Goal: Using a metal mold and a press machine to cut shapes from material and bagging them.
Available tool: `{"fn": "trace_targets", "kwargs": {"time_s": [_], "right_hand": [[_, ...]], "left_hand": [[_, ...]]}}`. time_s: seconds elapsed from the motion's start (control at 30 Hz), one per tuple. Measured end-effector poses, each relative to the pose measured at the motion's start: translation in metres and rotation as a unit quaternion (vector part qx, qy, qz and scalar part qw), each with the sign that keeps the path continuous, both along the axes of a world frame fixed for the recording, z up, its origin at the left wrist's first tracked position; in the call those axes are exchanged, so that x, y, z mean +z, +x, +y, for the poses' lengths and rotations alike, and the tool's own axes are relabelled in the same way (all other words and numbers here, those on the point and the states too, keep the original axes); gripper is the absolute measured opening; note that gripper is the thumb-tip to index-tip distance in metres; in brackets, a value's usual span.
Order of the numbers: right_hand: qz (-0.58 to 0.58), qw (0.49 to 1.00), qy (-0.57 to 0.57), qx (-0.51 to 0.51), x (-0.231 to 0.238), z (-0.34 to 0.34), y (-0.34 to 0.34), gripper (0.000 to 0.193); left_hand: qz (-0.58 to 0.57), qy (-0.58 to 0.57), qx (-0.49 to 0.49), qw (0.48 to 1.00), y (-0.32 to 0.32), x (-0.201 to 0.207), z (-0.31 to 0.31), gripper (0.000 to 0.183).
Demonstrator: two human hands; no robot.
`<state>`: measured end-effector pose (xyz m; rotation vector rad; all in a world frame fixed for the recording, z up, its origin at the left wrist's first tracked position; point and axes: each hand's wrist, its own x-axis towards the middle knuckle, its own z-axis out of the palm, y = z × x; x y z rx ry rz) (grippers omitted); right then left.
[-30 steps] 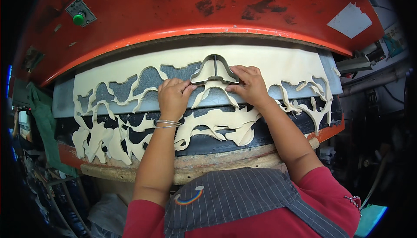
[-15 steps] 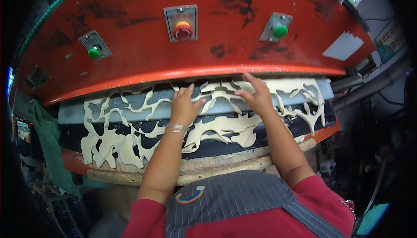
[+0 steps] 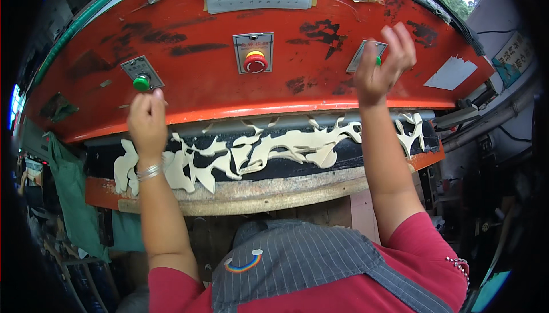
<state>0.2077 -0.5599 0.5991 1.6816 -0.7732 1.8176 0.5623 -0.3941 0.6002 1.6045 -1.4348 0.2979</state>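
Observation:
My left hand [image 3: 147,121] is raised just below the left green push button [image 3: 142,82] on the red machine front. Its fingers are curled in, with nothing visible in them; contact with the button cannot be made out. My right hand [image 3: 386,68] is up in front of the right green push button [image 3: 378,61], covering most of it. Its fingers are spread, slightly blurred and hold nothing. Beneath both hands, cut-out cream sheet scraps [image 3: 286,144] lie in a ragged web on the black bed [image 3: 226,168]. Some scraps reach back under the red front.
Between the green buttons sits a red mushroom-shaped button [image 3: 255,62] on a metal plate. A wooden bar [image 3: 274,200] edges the bed nearest me. Green cloth [image 3: 74,193] hangs at left. Metal bars [image 3: 486,121] stick out at right.
Both hands have risen from the cream scraps to the red front, the left going leftward, the right rightward. The pale grey slab beneath the scraps is now mostly hidden under the front.

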Motion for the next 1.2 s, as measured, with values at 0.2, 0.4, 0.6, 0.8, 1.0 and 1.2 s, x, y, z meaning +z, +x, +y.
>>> {"fn": "trace_targets", "kwargs": {"time_s": [0.2,0.4,0.6,0.8,1.0,1.2], "right_hand": [[0.333,0.803,0.394,0.296,-0.09,0.156,0.006,0.044],[0.432,0.678,0.555,0.214,-0.093,0.238,-0.005,0.052],[0.39,0.724,0.542,0.173,-0.108,0.255,-0.001,0.04],[0.416,0.687,0.57,0.174,-0.109,0.243,-0.002,0.043],[0.389,0.5,0.731,0.252,-0.052,0.137,-0.01,0.037],[0.446,0.667,0.595,0.042,-0.08,-0.01,0.047,0.073]], "left_hand": [[0.096,0.346,-0.2,0.911,-0.087,-0.077,0.108,0.023],[-0.09,0.36,-0.21,0.905,-0.157,-0.085,0.153,0.053],[-0.094,0.316,-0.123,0.936,-0.172,-0.097,0.164,0.042],[-0.076,0.352,-0.113,0.926,-0.169,-0.102,0.16,0.043],[-0.012,0.442,-0.208,0.873,-0.156,-0.08,0.126,0.04],[0.342,0.459,-0.284,0.769,-0.158,-0.076,0.047,0.025]]}}
